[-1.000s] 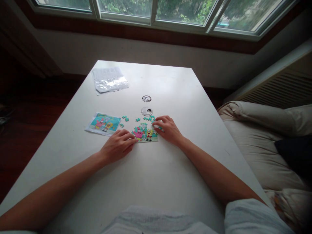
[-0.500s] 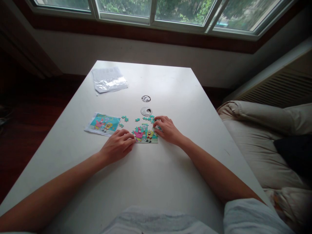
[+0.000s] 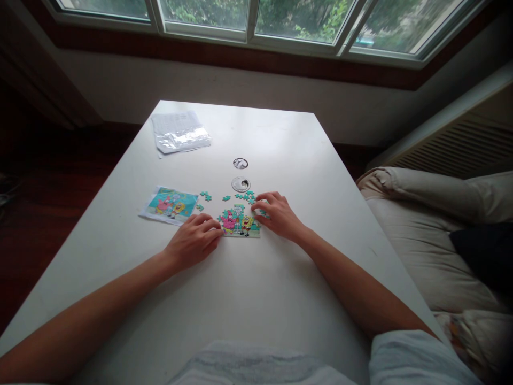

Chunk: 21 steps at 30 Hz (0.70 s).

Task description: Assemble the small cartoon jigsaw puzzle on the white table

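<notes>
A partly joined jigsaw puzzle (image 3: 237, 223) with cartoon figures lies on the white table, its upper edge uneven. My left hand (image 3: 195, 235) rests at its left edge, fingers loosely bent and their tips touching the puzzle's side. At the right edge is my right hand (image 3: 276, 214), its thumb and fingers apart over teal pieces; any piece under the fingertips is hidden. Loose teal puzzle pieces (image 3: 247, 196) lie just above the puzzle. A few more pieces (image 3: 206, 195) sit to the upper left, beside a picture packet (image 3: 170, 205) showing the same figures.
Two round cable holes (image 3: 240, 184) are set in the table (image 3: 272, 144) beyond the pieces. A clear plastic sleeve with papers (image 3: 181, 132) lies at the far left corner. A beige sofa (image 3: 417, 235) stands along the right side, and a window (image 3: 296, 21) is ahead.
My right hand has shifted very slightly to the right, away from the loose pieces. My left hand stays at the puzzle's left edge.
</notes>
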Tool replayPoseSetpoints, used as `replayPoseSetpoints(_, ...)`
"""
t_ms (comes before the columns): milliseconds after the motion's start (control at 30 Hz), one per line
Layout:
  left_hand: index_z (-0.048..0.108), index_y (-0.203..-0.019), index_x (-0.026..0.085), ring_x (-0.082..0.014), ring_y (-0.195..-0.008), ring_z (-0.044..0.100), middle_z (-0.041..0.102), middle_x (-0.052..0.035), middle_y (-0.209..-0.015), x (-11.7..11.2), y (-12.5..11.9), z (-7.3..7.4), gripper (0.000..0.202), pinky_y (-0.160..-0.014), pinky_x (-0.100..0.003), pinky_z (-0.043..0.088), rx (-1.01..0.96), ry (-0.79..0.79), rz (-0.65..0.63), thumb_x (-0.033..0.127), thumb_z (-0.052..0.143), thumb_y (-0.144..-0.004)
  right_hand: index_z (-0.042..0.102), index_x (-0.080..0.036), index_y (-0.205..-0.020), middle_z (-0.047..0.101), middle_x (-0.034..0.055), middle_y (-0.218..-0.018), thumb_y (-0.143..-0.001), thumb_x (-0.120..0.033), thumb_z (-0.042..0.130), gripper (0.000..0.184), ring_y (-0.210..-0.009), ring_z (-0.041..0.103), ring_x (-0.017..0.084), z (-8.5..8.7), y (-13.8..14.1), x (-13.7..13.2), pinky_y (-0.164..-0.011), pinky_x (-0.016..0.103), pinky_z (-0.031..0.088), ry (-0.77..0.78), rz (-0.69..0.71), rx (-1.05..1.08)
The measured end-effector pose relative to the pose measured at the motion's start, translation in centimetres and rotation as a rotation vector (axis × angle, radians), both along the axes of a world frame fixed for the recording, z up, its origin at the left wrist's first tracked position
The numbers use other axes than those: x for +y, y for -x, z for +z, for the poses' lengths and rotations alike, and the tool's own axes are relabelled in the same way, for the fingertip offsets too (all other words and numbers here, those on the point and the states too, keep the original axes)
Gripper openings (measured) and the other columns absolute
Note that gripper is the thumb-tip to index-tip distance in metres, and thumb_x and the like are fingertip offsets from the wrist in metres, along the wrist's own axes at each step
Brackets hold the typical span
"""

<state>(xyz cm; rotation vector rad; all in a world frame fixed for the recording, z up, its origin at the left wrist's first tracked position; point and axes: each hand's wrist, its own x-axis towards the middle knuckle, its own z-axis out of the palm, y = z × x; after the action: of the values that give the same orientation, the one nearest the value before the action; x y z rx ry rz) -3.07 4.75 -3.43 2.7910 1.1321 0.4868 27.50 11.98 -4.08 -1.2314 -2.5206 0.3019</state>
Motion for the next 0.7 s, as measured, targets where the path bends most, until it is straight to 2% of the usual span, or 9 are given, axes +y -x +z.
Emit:
replayPoseSetpoints(267,0.07,-0.112,0.022,-0.0238,-0.111,0.056,0.071,-0.0057,-0.115,0.03,0.05,-0.09,0.021,-0.099,-0.042,0.045,-0.004,0.013,-0.006,0.017,0.057,-0.096,0.067,-0.025,-0.103,0.061,0.009,-0.125,-0.093,-0.031,0.067,0.012,-0.119,0.049,0.029,-0.06,-0.13,0.33,-0.1,0.045,0.04,0.063,0.019,0.009)
replayPoseSetpoints(467,0.069,-0.113,0.022,-0.0241,-0.11,0.056,0.07,-0.0056,-0.116,0.04,0.05,0.01,0.022,-0.1,-0.042,0.045,-0.005,0.02,-0.008,0.016,0.058,-0.095,0.068,-0.028,-0.113,0.061,0.0091,-0.12,-0.092,-0.03,0.068,0.021,-0.113,0.05,0.028,-0.01,-0.16,0.42,-0.097,0.044,0.039,0.07,0.015,-0.008)
replayPoseSetpoints(700,0.069,-0.113,0.022,-0.0239,-0.11,0.056,0.07,-0.0065,-0.116,0.05,-0.02,-0.1,0.022,-0.098,-0.042,0.045,-0.011,0.016,-0.012,0.016,0.057,-0.095,0.068,-0.027,-0.108,0.061,0.0096,-0.115,-0.09,-0.031,0.069,0.018,-0.109,0.051,0.028,0.12,-0.04,0.43,-0.094,0.043,0.04,0.074,-0.007,-0.032)
